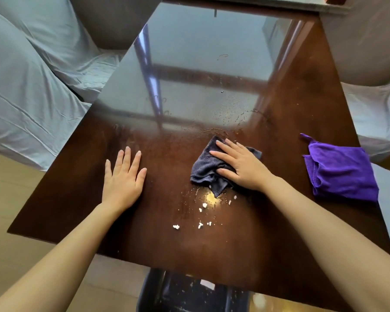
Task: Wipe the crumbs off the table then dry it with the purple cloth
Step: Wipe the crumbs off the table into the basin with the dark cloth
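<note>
The table point(291, 136) is a glossy dark brown surface, seen from above and in front of the person. Window reflections are carried on its far half, and fine water droplets are scattered across the middle.

The left hand point(123, 180) is laid flat on the table, palm down, with the fingers straight and slightly spread. Nothing is held by it.

The right hand point(242, 166) is pressed palm down on a dark grey cloth point(206, 171). The fingers are extended and lie flat over the cloth rather than curled around it; the thumb rests against the near fold. The cloth is crumpled, with one corner pointing toward the person and the far edge protruding beyond the fingertips.

White crumbs point(204, 204) are scattered on the table just nearer the person than the grey cloth, with a few more pieces point(176, 226) lying closer to the near edge.

The purple cloth point(340, 172) is lying loosely folded near the right edge of the table, apart from the right hand and untouched.

Furniture draped in a pale sheet point(32, 91) is located to the left of the table
</note>
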